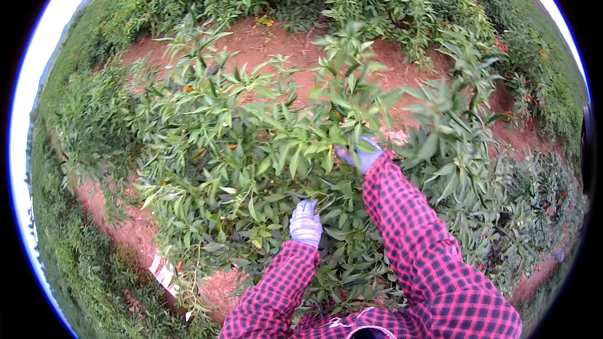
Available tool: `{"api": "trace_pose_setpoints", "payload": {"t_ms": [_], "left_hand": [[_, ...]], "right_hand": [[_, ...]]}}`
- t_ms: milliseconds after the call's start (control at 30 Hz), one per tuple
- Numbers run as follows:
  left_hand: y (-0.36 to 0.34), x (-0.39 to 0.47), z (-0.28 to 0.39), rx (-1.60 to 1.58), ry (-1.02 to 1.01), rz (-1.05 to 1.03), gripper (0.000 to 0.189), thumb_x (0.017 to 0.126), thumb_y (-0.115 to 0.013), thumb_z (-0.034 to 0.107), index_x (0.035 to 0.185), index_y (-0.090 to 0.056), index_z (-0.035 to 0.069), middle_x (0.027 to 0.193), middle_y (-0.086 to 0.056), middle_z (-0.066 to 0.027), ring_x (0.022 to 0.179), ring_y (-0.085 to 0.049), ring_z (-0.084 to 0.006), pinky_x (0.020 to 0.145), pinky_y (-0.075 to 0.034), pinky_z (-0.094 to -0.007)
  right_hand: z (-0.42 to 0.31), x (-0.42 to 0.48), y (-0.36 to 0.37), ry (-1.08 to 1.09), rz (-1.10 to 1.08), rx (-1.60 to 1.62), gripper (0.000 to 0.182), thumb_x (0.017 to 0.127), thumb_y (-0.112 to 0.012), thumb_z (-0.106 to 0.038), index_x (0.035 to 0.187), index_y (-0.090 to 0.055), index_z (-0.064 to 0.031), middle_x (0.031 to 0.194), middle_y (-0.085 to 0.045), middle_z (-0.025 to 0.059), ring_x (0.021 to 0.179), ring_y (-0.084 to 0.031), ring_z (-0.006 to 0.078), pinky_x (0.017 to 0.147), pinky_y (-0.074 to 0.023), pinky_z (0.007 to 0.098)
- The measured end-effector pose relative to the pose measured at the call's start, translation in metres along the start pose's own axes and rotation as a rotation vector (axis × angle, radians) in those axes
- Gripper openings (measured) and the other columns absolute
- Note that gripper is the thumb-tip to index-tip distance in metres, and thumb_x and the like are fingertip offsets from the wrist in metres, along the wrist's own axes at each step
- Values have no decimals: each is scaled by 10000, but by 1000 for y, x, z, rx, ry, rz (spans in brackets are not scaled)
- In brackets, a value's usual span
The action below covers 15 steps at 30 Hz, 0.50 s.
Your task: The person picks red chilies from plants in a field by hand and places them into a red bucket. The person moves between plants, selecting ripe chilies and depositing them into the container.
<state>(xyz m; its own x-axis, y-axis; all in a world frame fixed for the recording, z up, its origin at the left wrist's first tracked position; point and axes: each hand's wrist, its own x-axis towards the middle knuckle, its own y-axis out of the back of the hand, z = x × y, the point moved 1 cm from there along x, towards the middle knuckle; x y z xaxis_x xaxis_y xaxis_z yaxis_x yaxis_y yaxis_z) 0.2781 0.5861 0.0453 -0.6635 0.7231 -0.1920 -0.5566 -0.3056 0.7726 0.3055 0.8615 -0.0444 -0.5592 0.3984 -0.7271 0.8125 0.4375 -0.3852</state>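
Note:
A bushy chilli pepper plant (273, 136) with green leaves spreads in front of me. My right hand (365, 154), in a pale purple glove, reaches into its right side; leaves hide the fingertips, so any grip is hidden. Lower and to the left, my left hand (305, 225) wears a similar glove and lies against the foliage with its fingers close together. Whether it holds a stem or a fruit is not visible. An orange-red chilli (232, 147) shows among the leaves to the upper left of my left hand.
Reddish soil (264, 49) separates this plant from a row of chilli plants (391, 0) bearing red fruit. Leafy branches (452, 136) rise just right of my right arm. At lower left, a white slatted or striped object (164, 275) sits by the soil.

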Motion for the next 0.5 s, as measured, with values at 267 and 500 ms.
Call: {"api": "trace_pose_setpoints", "payload": {"t_ms": [267, 500], "left_hand": [[16, 6, -12, 13, 83, 111, 448, 705, -606, 109, 1144, -517, 102, 1157, -497, -122, 1098, -463, -303, 936, -380, -379], [61, -13, 48, -132, -175, 652, 425, 759, -557, 50, 1170, -471, -19, 1167, -496, -167, 1092, -475, -258, 959, -368, -332]], "right_hand": [[7, -279, -108, 421, -91, -562, 116, 797, -519, 13, 873, -602, -14, 637, -571, 13, 509, -512, 61, 454, -387, 201], [-1, -513, 26, 709, 315, -245, 126, 826, -553, -45, 945, -582, -19, 769, -617, 54, 551, -545, 67, 478, -425, 193]]}}
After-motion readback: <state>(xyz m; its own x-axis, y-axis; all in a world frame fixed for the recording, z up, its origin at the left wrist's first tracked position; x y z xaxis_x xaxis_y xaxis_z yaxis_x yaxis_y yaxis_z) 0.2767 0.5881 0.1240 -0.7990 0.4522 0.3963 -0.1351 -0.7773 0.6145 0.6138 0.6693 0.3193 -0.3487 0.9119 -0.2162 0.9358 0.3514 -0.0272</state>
